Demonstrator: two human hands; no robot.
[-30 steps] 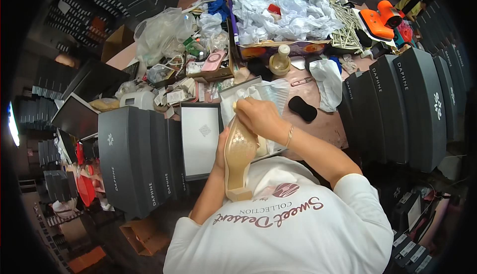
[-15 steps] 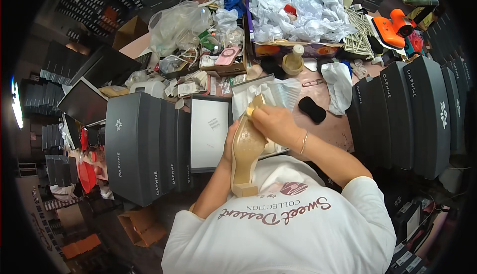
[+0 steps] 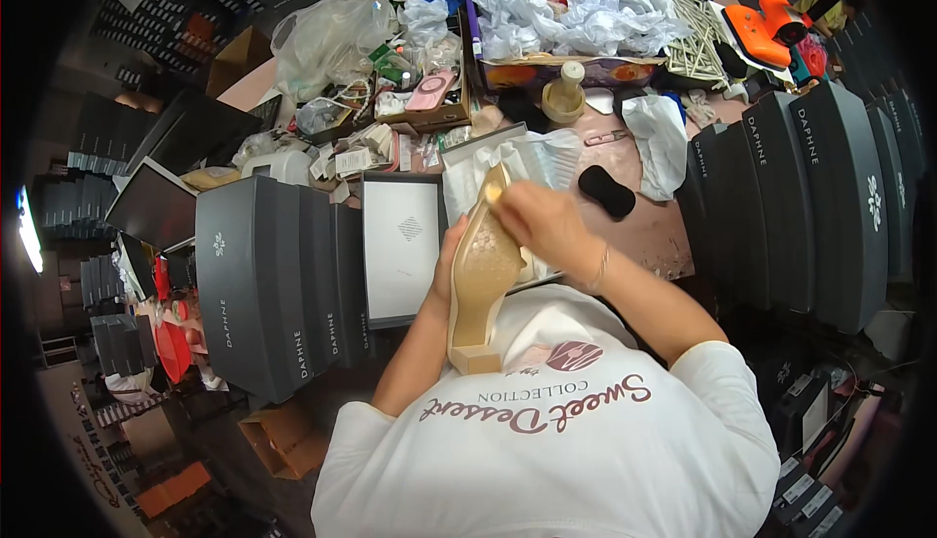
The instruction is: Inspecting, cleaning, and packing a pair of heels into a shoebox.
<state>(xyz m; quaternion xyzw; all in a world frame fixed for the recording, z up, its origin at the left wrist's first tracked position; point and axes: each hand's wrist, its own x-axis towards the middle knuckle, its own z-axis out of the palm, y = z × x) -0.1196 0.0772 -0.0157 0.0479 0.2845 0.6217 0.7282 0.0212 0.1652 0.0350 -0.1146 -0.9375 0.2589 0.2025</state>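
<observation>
A beige heeled shoe [image 3: 480,260] is held sole toward me, its toe pointing away and its block heel near my shirt. My left hand [image 3: 449,257] wraps round the shoe's left side, fingers mostly hidden behind it. Between the fingertips of my right hand [image 3: 554,224] is a small yellow block [image 3: 494,190], pressed against the sole near the toe. I cannot make out what the block is made of. Beyond and under the shoe is an open shoebox [image 3: 459,155] lined with white tissue paper [image 3: 551,153].
A white-lined box lid [image 3: 400,255] lies left of the shoebox. Dark shoeboxes stand in rows at left [image 3: 259,289] and right [image 3: 839,206]. Across the table are a black insole-shaped pad [image 3: 607,192], a bottle [image 3: 563,97], a carton of crumpled paper [image 3: 576,72] and an orange tool [image 3: 761,31].
My right hand has slid the yellow block slightly along the sole toward the toe. The left hand keeps its hold on the shoe. The whole view has shifted a little.
</observation>
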